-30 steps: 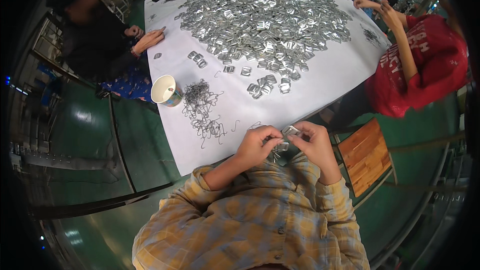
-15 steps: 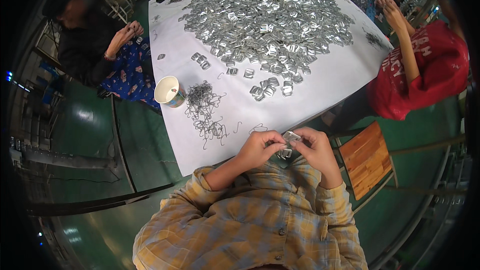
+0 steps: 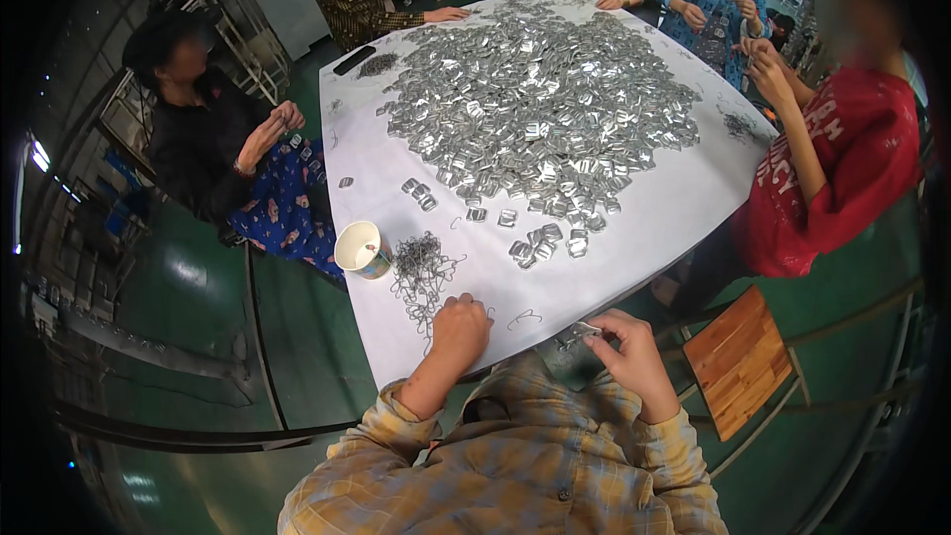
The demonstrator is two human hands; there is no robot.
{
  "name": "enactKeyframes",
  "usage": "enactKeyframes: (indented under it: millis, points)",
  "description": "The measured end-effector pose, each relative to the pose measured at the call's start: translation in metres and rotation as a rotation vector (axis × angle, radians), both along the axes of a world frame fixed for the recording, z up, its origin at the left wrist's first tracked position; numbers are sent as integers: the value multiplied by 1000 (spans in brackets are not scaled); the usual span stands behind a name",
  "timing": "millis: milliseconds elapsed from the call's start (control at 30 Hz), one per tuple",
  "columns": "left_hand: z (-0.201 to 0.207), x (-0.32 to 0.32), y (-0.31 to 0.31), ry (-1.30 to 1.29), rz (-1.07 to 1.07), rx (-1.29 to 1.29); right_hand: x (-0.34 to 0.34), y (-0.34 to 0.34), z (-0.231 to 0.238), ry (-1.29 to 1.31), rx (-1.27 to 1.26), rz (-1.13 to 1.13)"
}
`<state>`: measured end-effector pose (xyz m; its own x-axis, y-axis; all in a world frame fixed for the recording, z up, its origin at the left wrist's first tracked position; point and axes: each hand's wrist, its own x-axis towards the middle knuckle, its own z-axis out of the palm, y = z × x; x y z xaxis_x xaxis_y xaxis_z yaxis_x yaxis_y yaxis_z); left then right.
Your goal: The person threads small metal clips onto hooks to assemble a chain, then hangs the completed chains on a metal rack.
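My left hand (image 3: pixel 464 330) is down on the near side of the table, at the right edge of a heap of thin dark wire S-hooks (image 3: pixel 420 267). Its fingers are curled together, and their tips are hidden, so what they pinch does not show. Just off the table's near edge, my right hand (image 3: pixel 634 355) pinches a few small shiny metal buckle-like pieces (image 3: pixel 577 335) between thumb and fingers. How they are joined is too small to tell. Several loose buckle-like pieces (image 3: pixel 535 246) lie on the white tabletop beyond my hands.
A big mound of silvery buckle-like pieces (image 3: pixel 535 99) covers the middle of the white table (image 3: pixel 396 188). A paper cup (image 3: pixel 364 250) stands left of the hooks. A dark phone-like slab (image 3: pixel 354 60) lies far left. Several co-workers sit around; a wooden stool (image 3: pixel 740 362) stands at right.
My left hand has left the metal pieces and moved left to the wire hooks. My right hand keeps hold of the pieces, slightly lower. The view has tilted up, showing more people.
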<state>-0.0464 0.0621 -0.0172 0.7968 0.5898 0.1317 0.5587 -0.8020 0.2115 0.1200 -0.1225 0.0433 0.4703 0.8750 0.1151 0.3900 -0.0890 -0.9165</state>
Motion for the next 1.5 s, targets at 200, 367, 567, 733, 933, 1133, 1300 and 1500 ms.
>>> enactKeyframes:
  millis: [200, 367, 567, 733, 933, 1133, 1300, 1500]
  points:
    - [-6, 10, -3, 206, -56, 81, 1, -1, 2, -50, -3, -9]
    - [-8, 16, 7, 221, -96, 122, 0, -3, 3, -54, -1, -34]
    - [30, 32, -3, -424, -132, -858, 2, -2, -3, -39, -3, -54]
    - [49, 44, -25, -623, -385, -1054, 0, 3, -8, -47, 20, -74]
    - [40, 50, -36, -656, -424, -1001, -3, 2, -9, -49, 19, -108]
    - [34, 48, -37, -619, -436, -946, -6, 6, -10, -61, 8, -112]
    - [23, 49, -46, -757, -358, -1015, -5, 8, -15, -83, 18, -66]
    - [22, 41, -52, -771, -375, -1065, 31, 23, -44, -5, 45, -131]
